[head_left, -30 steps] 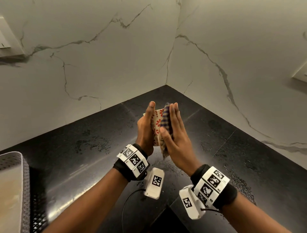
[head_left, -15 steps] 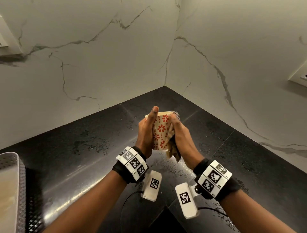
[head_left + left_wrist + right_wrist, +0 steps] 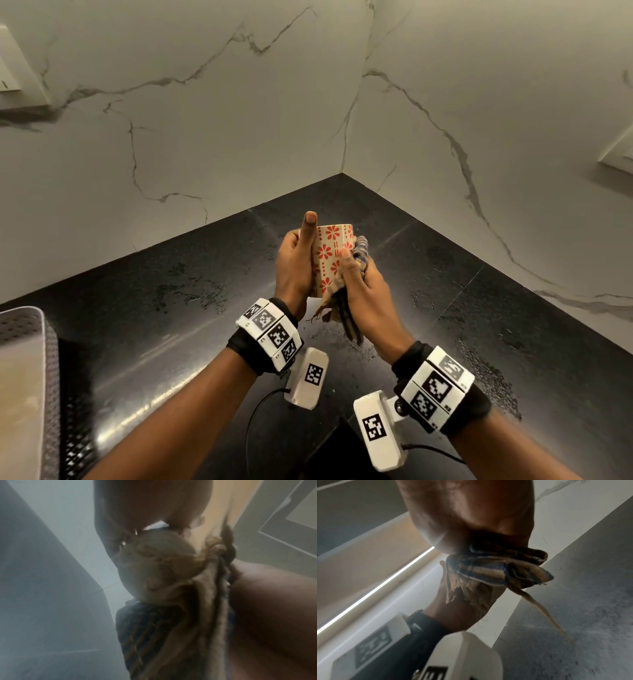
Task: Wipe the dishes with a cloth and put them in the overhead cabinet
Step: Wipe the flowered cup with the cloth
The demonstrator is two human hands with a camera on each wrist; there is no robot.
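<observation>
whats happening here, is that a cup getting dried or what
Yes. A person is wiping a cream ceramic cup with red flower patterns, held upright above a wet black stone countertop. The left hand grips the cup from the side, thumb pointing up along it. The right hand presses a bunched blue-and-tan checked cloth against the cup's other side, with the cloth's frayed end hanging below. A perforated grey tray sits at the left edge. The overhead cabinet is not in view.

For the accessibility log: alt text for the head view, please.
Left hand grips an upright red-flowered cup while the right hand presses a checked cloth against its side, above a wet black counter in a marble-walled corner.
</observation>
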